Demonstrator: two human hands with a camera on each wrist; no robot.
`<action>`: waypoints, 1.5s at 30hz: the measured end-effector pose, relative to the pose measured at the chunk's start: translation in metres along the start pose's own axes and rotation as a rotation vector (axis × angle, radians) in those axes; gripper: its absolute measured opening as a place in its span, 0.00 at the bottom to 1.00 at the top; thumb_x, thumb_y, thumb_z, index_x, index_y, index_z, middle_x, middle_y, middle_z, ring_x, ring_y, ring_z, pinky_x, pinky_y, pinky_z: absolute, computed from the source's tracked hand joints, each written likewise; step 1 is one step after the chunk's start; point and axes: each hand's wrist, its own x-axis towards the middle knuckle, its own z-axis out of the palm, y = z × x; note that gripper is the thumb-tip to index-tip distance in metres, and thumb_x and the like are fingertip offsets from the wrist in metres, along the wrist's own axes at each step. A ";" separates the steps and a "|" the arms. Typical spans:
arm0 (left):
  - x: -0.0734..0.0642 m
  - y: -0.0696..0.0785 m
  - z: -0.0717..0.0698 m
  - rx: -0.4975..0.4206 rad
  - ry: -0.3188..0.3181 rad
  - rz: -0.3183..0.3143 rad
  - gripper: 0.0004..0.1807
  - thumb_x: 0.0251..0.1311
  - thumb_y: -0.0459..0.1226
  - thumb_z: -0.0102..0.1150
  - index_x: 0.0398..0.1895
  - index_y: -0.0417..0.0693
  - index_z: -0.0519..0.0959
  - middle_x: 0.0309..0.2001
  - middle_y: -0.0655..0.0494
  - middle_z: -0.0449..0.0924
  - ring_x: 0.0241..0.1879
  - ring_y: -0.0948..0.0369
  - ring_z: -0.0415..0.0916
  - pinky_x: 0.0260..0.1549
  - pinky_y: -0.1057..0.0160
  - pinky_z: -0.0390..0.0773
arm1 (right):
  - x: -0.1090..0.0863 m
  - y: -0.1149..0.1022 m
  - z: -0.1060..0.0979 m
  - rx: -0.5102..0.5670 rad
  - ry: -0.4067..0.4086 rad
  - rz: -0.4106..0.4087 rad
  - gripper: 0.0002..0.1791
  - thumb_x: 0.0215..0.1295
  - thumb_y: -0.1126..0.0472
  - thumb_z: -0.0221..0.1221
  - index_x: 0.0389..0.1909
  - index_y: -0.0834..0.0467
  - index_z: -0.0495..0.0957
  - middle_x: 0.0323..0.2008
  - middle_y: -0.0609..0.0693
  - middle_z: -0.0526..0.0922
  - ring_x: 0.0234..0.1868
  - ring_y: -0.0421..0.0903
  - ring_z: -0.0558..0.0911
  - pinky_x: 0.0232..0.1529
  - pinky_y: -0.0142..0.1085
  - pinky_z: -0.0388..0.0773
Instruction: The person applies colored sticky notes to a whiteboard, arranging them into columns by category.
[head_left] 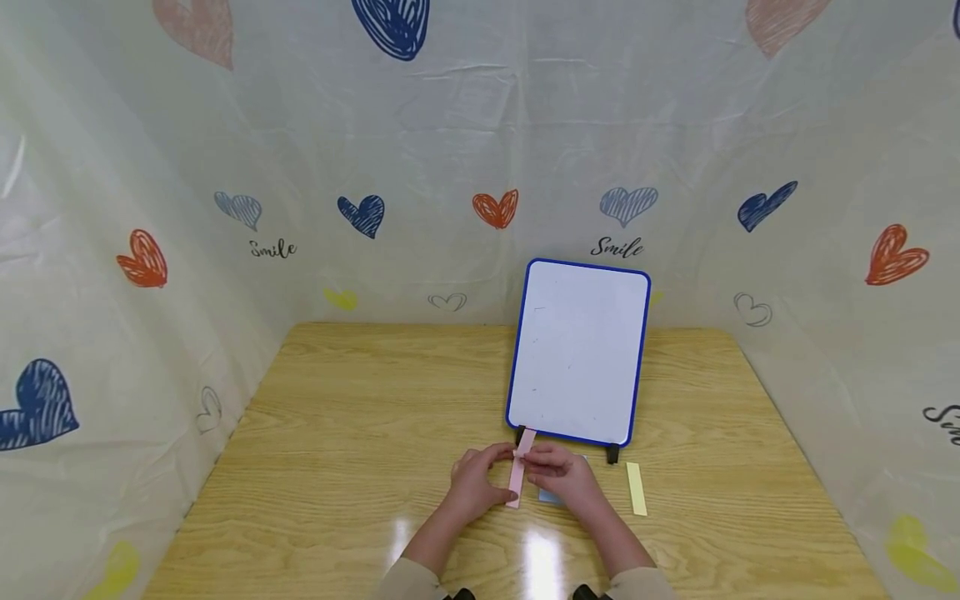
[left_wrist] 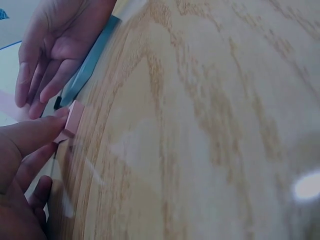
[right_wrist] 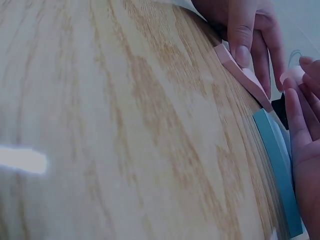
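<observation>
A narrow pad of pink sticky notes [head_left: 516, 483] lies between the hands on the wooden table, below the whiteboard's left foot. My left hand [head_left: 474, 482] grips it, the thumb on its near end and the fingers by its far part. From the right, my right hand [head_left: 561, 477] pinches a raised pink sheet [right_wrist: 293, 75] between thumb and fingers, above the pad's far end. Partly hidden under the right hand is a blue sticky note pad [head_left: 549, 497], its teal side showing in the right wrist view.
A whiteboard [head_left: 581, 350] with a blue frame stands on black feet [head_left: 612, 454] just beyond the hands. To the right lies a yellow sticky note strip [head_left: 636, 489]. Behind the table [head_left: 360, 400] hangs a white curtain [head_left: 435, 125] printed with hearts.
</observation>
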 end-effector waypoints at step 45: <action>0.062 0.075 -0.066 -0.483 0.031 0.017 0.21 0.59 0.29 0.66 0.56 0.51 0.82 0.37 0.55 0.81 0.33 0.61 0.77 0.32 0.63 0.81 | 0.045 -0.097 -0.010 -0.097 0.132 -0.259 0.11 0.58 0.73 0.65 0.42 0.70 0.80 0.46 0.62 0.77 0.46 0.45 0.80 0.47 0.33 0.79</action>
